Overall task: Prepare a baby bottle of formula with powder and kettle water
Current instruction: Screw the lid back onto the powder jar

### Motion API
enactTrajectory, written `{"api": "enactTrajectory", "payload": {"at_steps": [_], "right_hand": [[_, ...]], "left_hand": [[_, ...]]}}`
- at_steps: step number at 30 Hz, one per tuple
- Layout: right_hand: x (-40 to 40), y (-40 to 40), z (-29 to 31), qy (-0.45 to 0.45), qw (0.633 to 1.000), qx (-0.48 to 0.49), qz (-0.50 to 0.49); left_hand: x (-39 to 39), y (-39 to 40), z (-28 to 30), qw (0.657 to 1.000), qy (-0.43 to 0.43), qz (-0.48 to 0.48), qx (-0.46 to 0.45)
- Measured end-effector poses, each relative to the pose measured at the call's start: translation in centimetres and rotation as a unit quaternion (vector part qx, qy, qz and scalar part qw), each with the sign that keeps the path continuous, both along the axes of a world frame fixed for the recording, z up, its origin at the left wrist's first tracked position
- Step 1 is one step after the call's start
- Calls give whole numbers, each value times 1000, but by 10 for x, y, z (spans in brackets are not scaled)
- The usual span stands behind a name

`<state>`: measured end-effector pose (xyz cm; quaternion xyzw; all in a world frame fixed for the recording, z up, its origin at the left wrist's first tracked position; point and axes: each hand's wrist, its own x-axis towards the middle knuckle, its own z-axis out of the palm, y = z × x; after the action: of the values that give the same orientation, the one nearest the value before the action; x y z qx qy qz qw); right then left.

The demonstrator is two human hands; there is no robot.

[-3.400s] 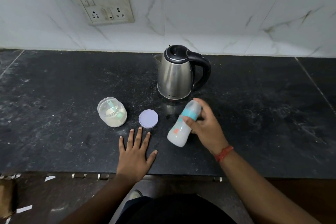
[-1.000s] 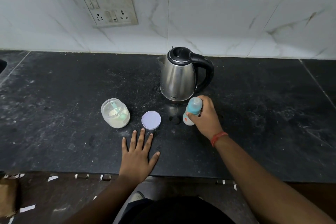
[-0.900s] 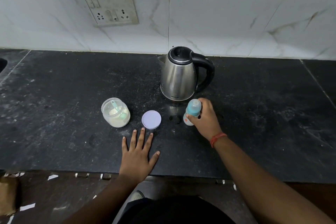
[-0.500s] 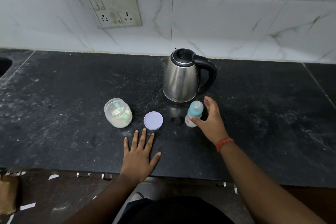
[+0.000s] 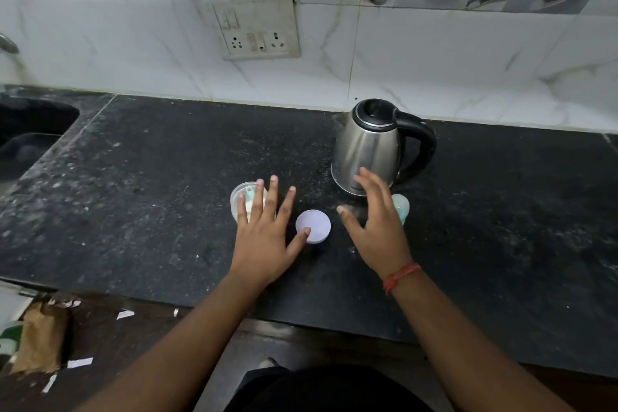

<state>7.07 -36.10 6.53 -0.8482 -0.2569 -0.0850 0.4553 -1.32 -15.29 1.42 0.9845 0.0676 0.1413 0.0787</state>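
1. Head view, looking down on a black stone table (image 5: 133,211) against a white tiled wall.
2. Left hand (image 5: 264,238): fingers straight and spread, holding nothing, hovering over the open powder jar (image 5: 238,202) at 9 o'clock of centre; thumb tip overlapping the purple lid (image 5: 316,226).
3. Right hand (image 5: 378,227): fingers straight, apart, empty, in front of the steel kettle (image 5: 368,147) at 1 o'clock.
4. Baby bottle (image 5: 401,207): standing at 3 o'clock of the right hand, mostly hidden behind it, teal cap showing.
5. Risks, as judgement: a backward sweep of the right hand likely to knock over the hidden bottle; fingers near the kettle wall open to a burn if hot; left hand apt to tip the uncovered jar and spill powder.
6. Containers: jar holding pale powder and a teal scoop (image 5: 249,197), lid off beside it; kettle lid closed, contents unseen; bottle contents impossible to tell.
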Motion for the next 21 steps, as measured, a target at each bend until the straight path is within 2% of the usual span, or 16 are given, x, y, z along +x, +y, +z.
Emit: {"api": "enactTrajectory", "payload": {"at_steps": [3,8,10,14,17,21], "right_hand": [[-3,23,-9,53,996,-68,34],[1,59,-29,129,972,-185,71],[4,71,-38,148,958,-235,73],[9,88,-60,159,916,-362,68],[10,92,-71,146,902,-403,53],[8,90,-72,91,911,-401,30]], "left_hand": [[6,31,9,998,-17,49,-31],[5,80,5,974,-5,97,-207],[3,93,-2,951,27,76,-299],[2,104,-12,879,109,46,-462],[5,102,-14,855,114,37,-505],[8,101,-18,855,109,39,-505]]}}
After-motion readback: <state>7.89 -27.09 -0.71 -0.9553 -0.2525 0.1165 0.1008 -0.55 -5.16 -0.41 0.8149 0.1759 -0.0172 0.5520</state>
